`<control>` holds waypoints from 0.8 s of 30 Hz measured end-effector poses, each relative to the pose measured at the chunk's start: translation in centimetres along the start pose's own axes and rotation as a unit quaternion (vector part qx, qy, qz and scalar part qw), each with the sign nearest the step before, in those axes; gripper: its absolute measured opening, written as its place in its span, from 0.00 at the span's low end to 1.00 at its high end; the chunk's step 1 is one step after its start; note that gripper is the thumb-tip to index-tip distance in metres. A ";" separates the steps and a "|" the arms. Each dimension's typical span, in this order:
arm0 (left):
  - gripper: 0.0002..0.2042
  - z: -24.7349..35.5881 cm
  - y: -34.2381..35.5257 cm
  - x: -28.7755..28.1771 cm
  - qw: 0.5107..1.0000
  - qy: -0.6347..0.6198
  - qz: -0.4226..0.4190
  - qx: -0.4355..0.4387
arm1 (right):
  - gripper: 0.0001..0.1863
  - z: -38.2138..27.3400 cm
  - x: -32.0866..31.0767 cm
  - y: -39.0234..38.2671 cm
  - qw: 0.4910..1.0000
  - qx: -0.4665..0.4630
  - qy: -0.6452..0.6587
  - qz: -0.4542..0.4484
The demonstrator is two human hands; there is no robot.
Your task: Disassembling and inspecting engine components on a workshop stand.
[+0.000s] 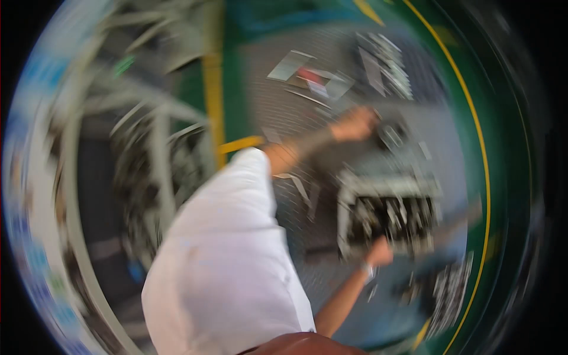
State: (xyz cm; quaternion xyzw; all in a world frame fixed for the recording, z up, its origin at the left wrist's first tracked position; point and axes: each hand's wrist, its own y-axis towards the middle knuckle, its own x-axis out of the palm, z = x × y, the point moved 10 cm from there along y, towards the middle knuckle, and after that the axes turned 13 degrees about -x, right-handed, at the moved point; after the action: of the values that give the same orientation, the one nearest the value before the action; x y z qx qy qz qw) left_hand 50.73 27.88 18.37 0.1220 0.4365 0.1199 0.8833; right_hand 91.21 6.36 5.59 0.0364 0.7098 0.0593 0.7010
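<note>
Green workshop floor (235, 77), marked with yellow lines, borders a grey textured surface (260, 77); everything is motion-blurred. To the left stands a pale metal frame (163, 160). On the surface sits a boxy metal casting (387, 184), dark insides exposed, with a dark round part (392, 135) beyond. Left grip (355, 123), past a white sleeve (225, 236), is beside that part; right grip (380, 251) is at the casting's near edge. Whether either is clenched or grasping, I cannot tell. Work appears unfinished, the casting being open; finished steps are indistinguishable.

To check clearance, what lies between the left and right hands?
Head view, though blurred: between the left hand and right hand lies a pale-rimmed boxy object with a dark interior.
</note>
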 end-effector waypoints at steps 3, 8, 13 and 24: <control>0.12 -7.5 -11.2 -15.5 0.960 -0.105 0.081 -0.246 | 0.21 8.3 1.4 -3.9 0.824 0.398 0.386 0.117; 0.14 -20.0 -40.3 -37.9 0.795 -0.139 0.337 -0.486 | 0.26 4.3 0.1 1.3 0.864 0.347 0.364 0.021; 0.10 -28.0 -67.8 -42.6 0.537 -0.306 0.385 -0.685 | 0.25 2.7 -0.7 3.3 0.905 0.265 0.333 -0.016; 0.08 -51.1 -74.0 -47.1 0.413 -0.441 0.435 -0.667 | 0.23 -2.5 -1.5 -2.0 0.735 0.282 0.603 -0.128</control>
State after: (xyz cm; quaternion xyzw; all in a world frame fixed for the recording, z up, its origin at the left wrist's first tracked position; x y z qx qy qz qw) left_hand -10.15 -51.10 -0.45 -0.2957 -0.3423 0.6715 0.5870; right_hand 88.84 4.14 6.79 0.0973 0.9660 -0.2243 0.0845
